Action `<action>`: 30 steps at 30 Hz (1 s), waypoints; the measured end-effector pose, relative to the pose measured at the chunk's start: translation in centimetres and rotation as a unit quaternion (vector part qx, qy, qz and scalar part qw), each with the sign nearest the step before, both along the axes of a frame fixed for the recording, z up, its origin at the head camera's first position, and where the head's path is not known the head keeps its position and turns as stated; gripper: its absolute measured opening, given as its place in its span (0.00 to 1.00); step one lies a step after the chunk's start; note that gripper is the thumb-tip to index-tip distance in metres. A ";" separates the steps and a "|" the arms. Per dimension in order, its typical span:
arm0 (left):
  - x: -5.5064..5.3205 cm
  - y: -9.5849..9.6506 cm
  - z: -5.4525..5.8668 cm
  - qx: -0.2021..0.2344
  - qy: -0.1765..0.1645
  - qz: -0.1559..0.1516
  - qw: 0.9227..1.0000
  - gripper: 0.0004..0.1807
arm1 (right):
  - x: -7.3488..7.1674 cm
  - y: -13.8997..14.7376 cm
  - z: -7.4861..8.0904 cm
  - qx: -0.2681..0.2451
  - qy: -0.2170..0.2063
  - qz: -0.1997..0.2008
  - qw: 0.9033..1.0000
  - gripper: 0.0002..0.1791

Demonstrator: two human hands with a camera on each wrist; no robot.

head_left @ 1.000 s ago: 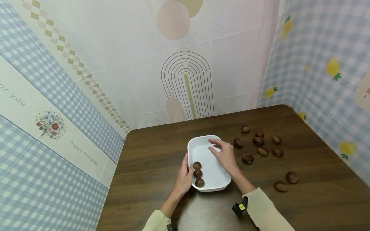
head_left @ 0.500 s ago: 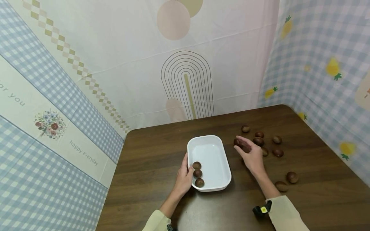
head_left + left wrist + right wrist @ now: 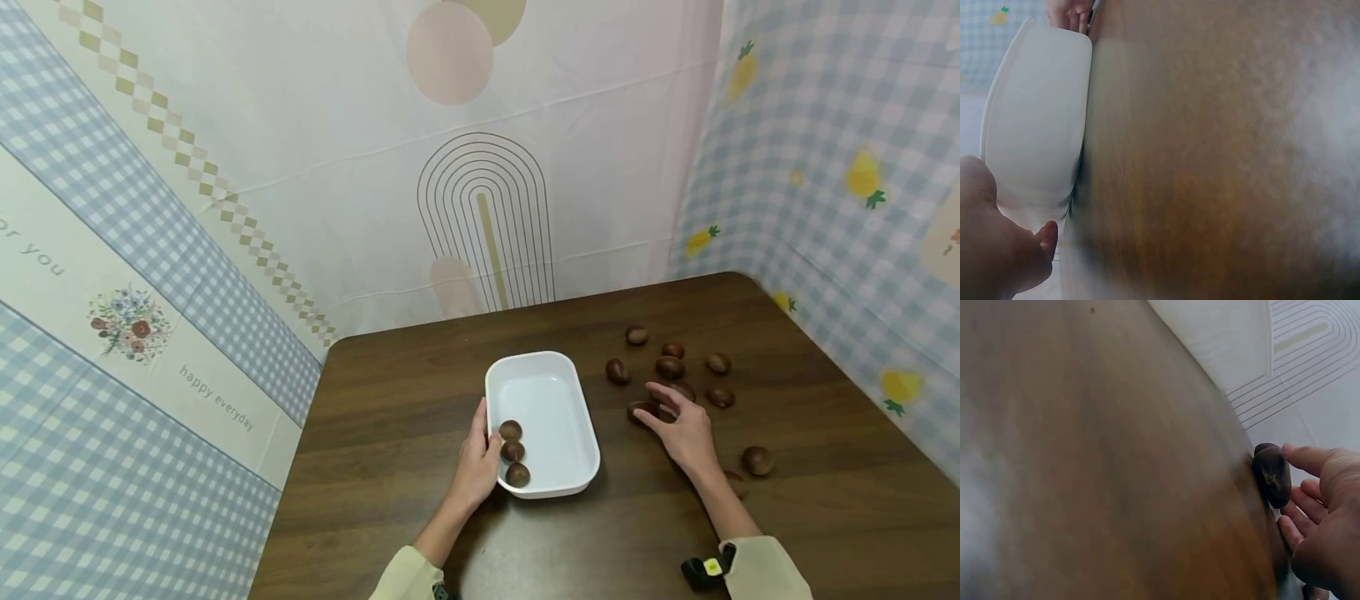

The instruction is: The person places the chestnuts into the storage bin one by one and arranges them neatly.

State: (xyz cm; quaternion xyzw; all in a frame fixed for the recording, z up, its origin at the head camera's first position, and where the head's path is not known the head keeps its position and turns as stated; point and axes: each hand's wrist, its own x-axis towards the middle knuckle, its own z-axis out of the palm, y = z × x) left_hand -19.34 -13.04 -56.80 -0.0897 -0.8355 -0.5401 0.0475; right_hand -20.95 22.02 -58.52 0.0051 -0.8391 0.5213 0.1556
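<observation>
My left hand holds the left wall of a white rectangular dish, thumb over the rim and fingers along the outside. Three brown chestnuts lie in a row inside, near that wall. To the right of the dish, my right hand spreads its thumb and index finger among loose chestnuts. Its thumb tip overlaps a dark chestnut. In the right wrist view a dark chestnut sits by the thumb tip, with other fingers below. Parts of nearby chestnuts are hidden behind the hand.
The brown wooden table carries several scattered chestnuts on its right side. One chestnut sits closer to the right forearm, and another is partly covered by it. Printed cloth hangs behind the table and along both sides.
My right hand has gone from above the dish to the chestnuts, then slightly right and nearer to me, uncovering a chestnut at the group's left. My left hand and the dish stay put.
</observation>
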 end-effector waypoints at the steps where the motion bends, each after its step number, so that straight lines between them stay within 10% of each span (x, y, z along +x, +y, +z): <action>1: 0.0 0.0 0.0 -0.001 -0.002 0.000 1.000 0.36 | 0.1 0.1 -0.1 0.005 -0.002 0.001 1.000 0.30; 30: -0.1 -0.1 0.1 0.005 -0.009 -0.001 1.000 0.36 | 0.3 0.6 0.2 0.103 -0.005 0.026 0.994 0.23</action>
